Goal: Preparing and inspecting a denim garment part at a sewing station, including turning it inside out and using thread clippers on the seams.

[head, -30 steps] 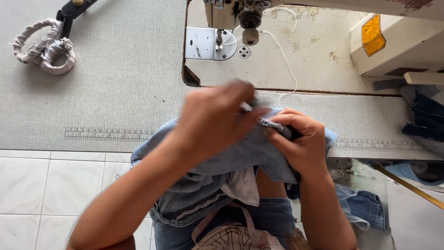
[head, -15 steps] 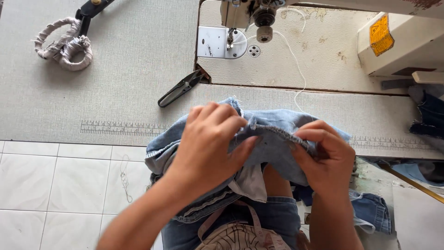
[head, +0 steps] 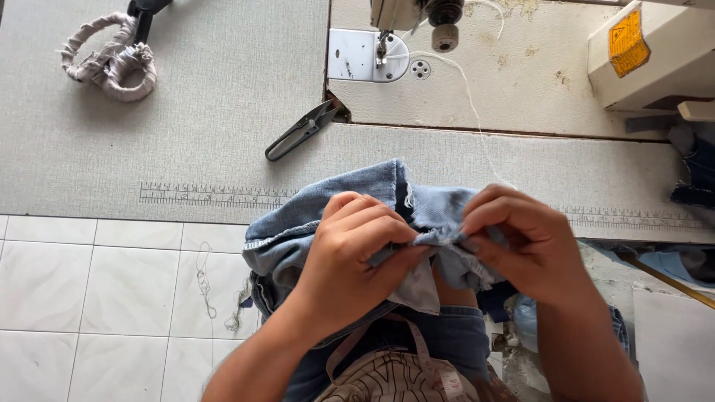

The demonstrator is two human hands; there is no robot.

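Both hands, the left hand (head: pixel 350 257) and right hand (head: pixel 521 242), pinch the frayed edge of the denim piece (head: pixel 428 212) over the lap, just off the counter (head: pixel 186 149). It has not reached the sewing machine's presser foot (head: pixel 381 52), and the thread snips (head: pixel 302 130) lie untouched.

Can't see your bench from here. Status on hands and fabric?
Left hand and right hand both pinching denim piece at frayed edge. Thread snips lie apart on table. Nothing in the way.

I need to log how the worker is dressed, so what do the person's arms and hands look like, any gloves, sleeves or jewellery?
Both are bare. The left hand and right hand wear no gloves, and no rings or watch show. No sleeves cover either forearm as far as the picture reaches.
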